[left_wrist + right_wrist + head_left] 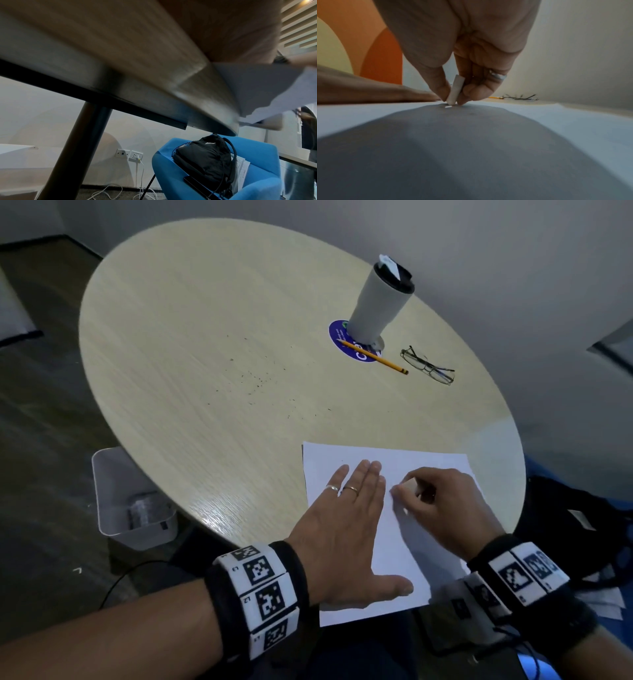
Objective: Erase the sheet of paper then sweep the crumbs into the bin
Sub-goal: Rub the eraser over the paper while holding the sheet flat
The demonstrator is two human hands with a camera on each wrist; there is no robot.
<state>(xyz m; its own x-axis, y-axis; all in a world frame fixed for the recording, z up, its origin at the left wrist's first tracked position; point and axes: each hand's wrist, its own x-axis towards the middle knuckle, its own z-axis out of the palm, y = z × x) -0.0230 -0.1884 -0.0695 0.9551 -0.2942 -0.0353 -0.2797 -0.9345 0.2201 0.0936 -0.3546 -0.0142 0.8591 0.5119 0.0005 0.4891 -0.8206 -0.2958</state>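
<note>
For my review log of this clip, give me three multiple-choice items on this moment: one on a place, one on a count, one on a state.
1. Where is the bin?
A. on the table
B. on the floor beside the table
C. on a chair

2. How many rings show on the left hand?
A. none
B. two
C. four

3. What is the right hand doing?
A. pinching the eraser against the paper
B. lying flat and empty
C. holding the pencil

Answers: B, the bin stands below the table edge; B, two bands on adjacent fingers; A, the right wrist view shows the fingertips round the eraser, its tip on the sheet.
</note>
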